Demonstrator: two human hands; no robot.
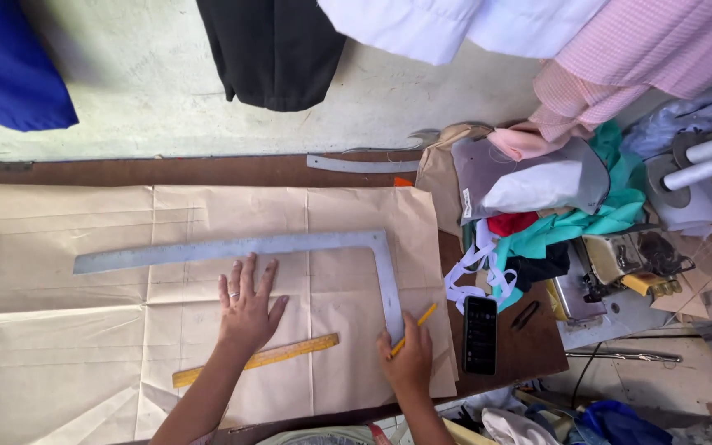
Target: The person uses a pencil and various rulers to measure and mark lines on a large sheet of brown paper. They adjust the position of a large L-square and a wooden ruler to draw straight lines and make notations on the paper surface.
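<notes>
**A:** What takes up the most room?

**B:** The table, a brown top of which only a strip shows along the far edge and a patch at the right end. Nearly all of it is under the paper, a creased tan sheet that runs off the left side of the view and stops short of the table's right end.

**A:** And on the paper?

**B:** A metal square. Its long arm lies across the sheet, parallel to the far edge; its short arm drops toward the near edge, close to the paper's right edge. Nearer the person, a yellow ruler lies at a slant, close to the near edge.

**A:** Where are the hands?

**B:** The left hand is flat on the paper, fingers spread and gripping nothing, between the square's long arm and the ruler. The right hand is closed around a pencil, its tip at the lower end of the square's short arm.

**A:** Any free room?

**B:** The paper's left half is bare, so there is space that way. To the right it is tight: a phone lies on the bare table just beside the paper's edge, with small scissors next to it, and a heap of cloth crowds the far right corner. A curved rule rests on the far strip.
</notes>
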